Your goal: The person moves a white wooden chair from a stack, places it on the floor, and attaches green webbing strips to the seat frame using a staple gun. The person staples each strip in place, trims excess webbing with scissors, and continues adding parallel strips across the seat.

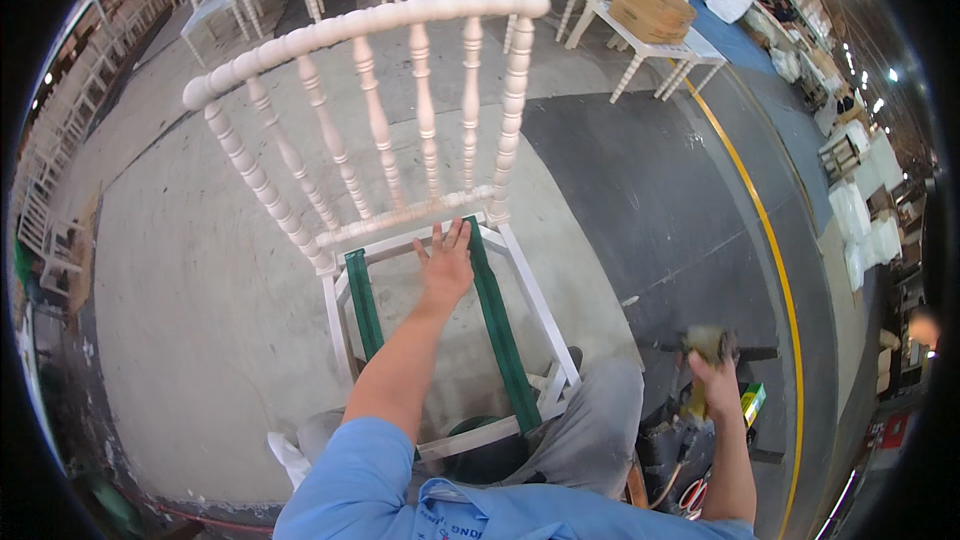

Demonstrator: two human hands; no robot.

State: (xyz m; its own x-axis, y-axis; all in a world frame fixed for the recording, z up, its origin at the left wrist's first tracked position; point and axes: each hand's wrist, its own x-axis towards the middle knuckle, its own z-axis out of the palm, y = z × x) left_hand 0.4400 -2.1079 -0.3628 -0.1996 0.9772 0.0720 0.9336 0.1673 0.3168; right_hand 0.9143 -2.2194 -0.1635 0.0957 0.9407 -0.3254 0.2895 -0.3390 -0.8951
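Grey floor (180, 300) surrounds the white chair (352, 28) at twelve o'clock, where your left hand (447, 265) lies unclenched, fingers spread, at the far end of the right green strap (500, 328), best held flat, while your right hand (718, 388) grasps a blurred tool (708, 342) at four o'clock.

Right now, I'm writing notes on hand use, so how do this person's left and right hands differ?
The left hand is spread at the back of the white seat frame, fingertips by the right-hand green strap; the right hand is out to the right, away from the frame.
The left hand holds nothing, while the right grips a blurred, yellowish tool.
Both are bare.
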